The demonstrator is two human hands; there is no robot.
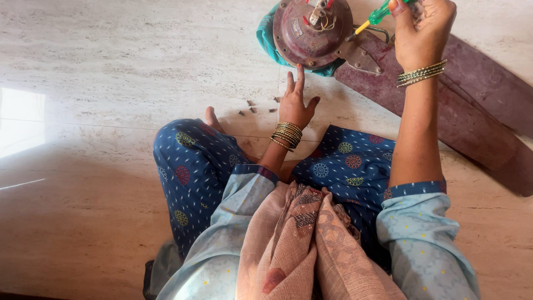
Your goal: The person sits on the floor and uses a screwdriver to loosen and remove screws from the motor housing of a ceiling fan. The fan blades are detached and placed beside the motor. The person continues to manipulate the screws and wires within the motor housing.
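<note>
The one camera sits on my head, looking steeply down at my lap and the floor (111, 72) close before me, within arm's reach.

Pale, veined stone floor (111, 55) with a bright patch of light (19, 119) at the left edge.

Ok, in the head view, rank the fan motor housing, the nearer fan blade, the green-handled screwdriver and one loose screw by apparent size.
1. Fan blade, largest.
2. Fan motor housing.
3. Screwdriver, partly hidden in the right hand.
4. Loose screw, smallest, near the left hand.
</note>
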